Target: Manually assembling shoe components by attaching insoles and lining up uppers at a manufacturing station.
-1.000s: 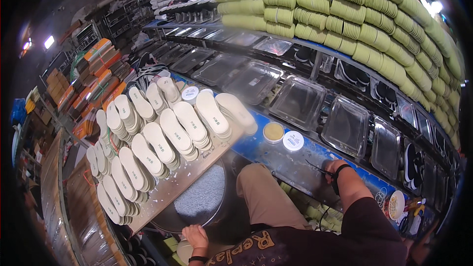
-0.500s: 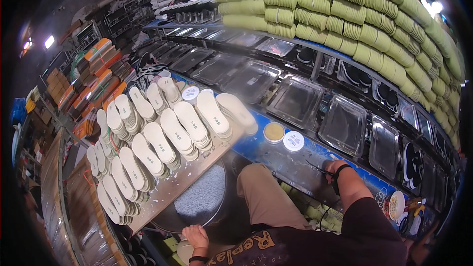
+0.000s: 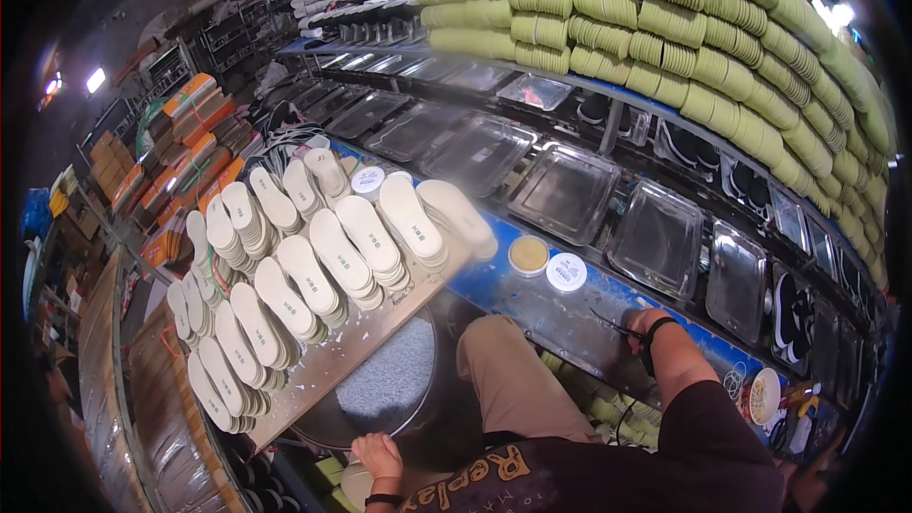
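My right hand point(image 3: 646, 328) rests on the blue bench point(image 3: 532, 299), closed around a slim dark pointed tool point(image 3: 610, 323) whose exact kind I cannot make out. Low in the view, my left hand point(image 3: 378, 457) has its fingers curled; what they hold, if anything, is hidden. A pale rounded thing point(image 3: 355, 485) lies right beside it. Stacks of cream insoles point(image 3: 340, 261) stand in rows on a wooden board point(image 3: 332, 361) to the left. On the bench sit an open tub of tan paste point(image 3: 528, 256) and a white round lid point(image 3: 566, 272).
Metal trays point(image 3: 655, 236) line a conveyor behind the bench, with black shoes point(image 3: 790, 318) farther right. Yellow-green insole stacks point(image 3: 665, 19) fill the shelf above. A bin of grey-white bits point(image 3: 389, 380) stands below the board. A white bowl point(image 3: 763, 395) sits at the right.
The trays and the black shoes on the conveyor have shifted slightly to the left. Both my hands stay in place.
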Available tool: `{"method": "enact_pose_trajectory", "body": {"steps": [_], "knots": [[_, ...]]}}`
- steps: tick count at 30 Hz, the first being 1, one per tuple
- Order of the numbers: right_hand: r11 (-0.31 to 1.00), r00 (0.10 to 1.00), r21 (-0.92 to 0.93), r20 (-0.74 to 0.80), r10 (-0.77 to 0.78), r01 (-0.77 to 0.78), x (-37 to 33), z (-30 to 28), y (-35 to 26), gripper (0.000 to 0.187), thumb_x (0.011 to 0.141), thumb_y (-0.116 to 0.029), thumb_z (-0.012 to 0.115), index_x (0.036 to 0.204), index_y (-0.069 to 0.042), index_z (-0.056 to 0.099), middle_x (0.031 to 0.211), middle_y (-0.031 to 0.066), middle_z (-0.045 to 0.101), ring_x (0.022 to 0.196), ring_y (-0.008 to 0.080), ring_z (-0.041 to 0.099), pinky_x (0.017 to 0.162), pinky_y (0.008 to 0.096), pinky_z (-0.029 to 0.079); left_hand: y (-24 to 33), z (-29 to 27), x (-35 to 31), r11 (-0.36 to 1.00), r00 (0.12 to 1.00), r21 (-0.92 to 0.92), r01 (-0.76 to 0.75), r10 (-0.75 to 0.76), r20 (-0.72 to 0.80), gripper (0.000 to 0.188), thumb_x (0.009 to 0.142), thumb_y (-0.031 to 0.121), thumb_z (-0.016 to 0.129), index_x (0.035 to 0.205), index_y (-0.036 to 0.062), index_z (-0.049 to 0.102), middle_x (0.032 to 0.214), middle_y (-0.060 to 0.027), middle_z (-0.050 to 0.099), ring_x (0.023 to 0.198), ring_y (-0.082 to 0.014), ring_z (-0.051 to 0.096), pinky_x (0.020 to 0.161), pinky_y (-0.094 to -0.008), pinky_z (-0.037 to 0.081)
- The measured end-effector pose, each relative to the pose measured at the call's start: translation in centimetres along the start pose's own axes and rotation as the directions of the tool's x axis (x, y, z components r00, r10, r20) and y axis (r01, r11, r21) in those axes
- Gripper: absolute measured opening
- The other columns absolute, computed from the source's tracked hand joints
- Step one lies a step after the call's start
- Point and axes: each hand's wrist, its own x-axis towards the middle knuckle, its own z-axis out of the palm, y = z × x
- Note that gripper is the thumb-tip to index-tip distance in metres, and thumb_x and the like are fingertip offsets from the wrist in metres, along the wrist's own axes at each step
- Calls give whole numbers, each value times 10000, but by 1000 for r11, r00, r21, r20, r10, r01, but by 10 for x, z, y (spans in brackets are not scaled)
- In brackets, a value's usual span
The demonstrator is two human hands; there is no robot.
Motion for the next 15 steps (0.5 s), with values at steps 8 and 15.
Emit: {"method": "enact_pose_trajectory", "body": {"steps": [8,15], "knots": [[999,999,7,38,35,-35,6,0,2,293,564,-125,828,842,-107,735,792,55,661,709,214,626,629,387,500,1,0,1,1000,1000,-9,12,-12,7,188,842,173,498,739,50,596,754,-132,538,819,-326,491,843,-457,351],[998,999,58,41,22,-25,19,1,7,291,544,-101,841,811,-92,725,770,56,660,689,197,622,608,368,500,0,1,1,1000,1000,-13,-2,2,-11,202,855,175,482,723,55,579,747,-133,527,813,-324,485,836,-452,345]]}}
